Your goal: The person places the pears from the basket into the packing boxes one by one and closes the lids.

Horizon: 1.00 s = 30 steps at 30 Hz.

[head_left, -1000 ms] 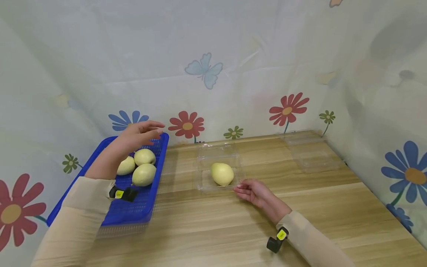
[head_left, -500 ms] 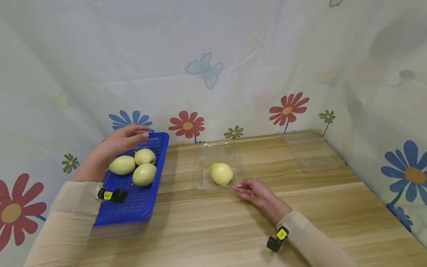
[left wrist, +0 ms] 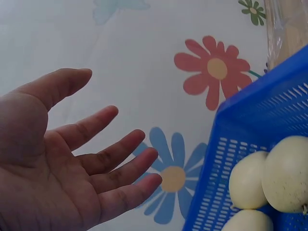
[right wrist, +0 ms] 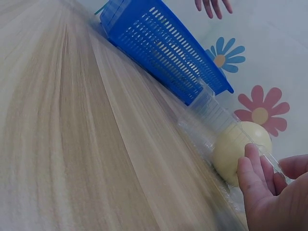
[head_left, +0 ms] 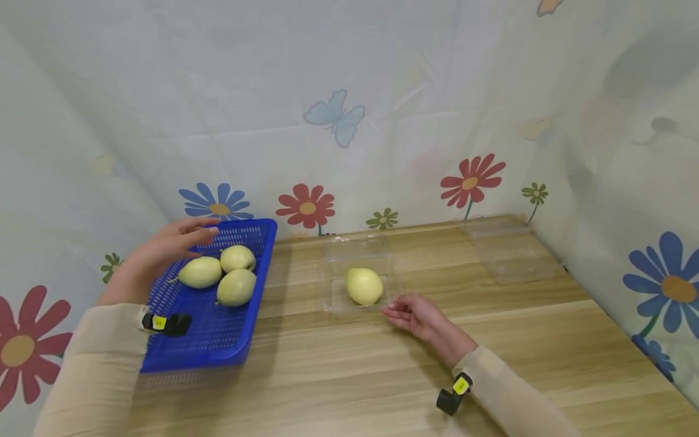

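Note:
My left hand hovers over the left side of the blue plastic basket, fingers spread and holding nothing. In the left wrist view its palm faces the camera, apart from the basket wall. Three pale yellow-green pears lie grouped inside the basket. My right hand pinches the near right corner of a clear plastic clamshell box, whose lid lies folded back. One pear sits in this box. The right wrist view shows thumb and fingers on either side of the box's rim.
Another clear plastic box stands at the back right of the wooden table. A flower-printed sheet hangs close behind the table and along both sides.
My left hand has moved left and slightly down over the basket, uncovering the pears there. The right hand stays at the box corner, and the pear in the box has hardly moved.

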Each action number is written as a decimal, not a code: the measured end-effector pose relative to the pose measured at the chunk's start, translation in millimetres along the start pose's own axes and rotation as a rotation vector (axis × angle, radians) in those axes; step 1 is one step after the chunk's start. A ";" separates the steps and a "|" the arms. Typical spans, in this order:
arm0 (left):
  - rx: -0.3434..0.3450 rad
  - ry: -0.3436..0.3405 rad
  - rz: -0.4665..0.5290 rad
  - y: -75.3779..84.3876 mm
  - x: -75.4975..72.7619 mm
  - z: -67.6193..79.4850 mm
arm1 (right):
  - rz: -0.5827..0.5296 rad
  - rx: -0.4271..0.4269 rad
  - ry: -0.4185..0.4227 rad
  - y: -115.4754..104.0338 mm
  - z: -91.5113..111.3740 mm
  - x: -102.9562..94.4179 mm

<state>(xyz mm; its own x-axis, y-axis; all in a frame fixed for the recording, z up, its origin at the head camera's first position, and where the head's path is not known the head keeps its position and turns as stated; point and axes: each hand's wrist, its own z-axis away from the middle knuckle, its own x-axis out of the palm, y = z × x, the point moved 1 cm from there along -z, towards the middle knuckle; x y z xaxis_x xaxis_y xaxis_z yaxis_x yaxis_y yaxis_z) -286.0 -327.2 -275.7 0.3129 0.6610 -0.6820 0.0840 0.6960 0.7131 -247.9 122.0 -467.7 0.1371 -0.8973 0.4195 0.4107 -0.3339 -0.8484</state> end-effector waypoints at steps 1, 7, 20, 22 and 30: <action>-0.015 0.001 0.000 -4.0 -1.2 -0.1 | 0.000 0.001 0.000 0.0 0.3 0.1; -0.072 0.015 0.050 -26.0 -6.4 -1.5 | 0.008 -0.001 0.005 0.5 1.4 0.6; -0.161 -0.054 0.132 -62.4 3.7 -14.7 | 0.022 -0.006 0.005 0.6 1.0 0.1; -0.177 -0.066 0.133 -65.4 6.3 -16.9 | 0.022 -0.005 0.006 0.5 1.0 0.1; -0.216 -0.087 0.206 -79.3 15.7 -26.4 | 0.019 -0.007 -0.006 -0.2 1.9 0.4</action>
<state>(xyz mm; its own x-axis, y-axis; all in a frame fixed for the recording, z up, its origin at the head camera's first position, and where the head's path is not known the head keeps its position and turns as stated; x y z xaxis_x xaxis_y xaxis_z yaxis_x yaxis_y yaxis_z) -312.7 -364.7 -347.2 0.3832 0.7745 -0.5033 -0.1902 0.5994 0.7775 -246.2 122.3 -466.7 0.1499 -0.9019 0.4051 0.4016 -0.3189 -0.8585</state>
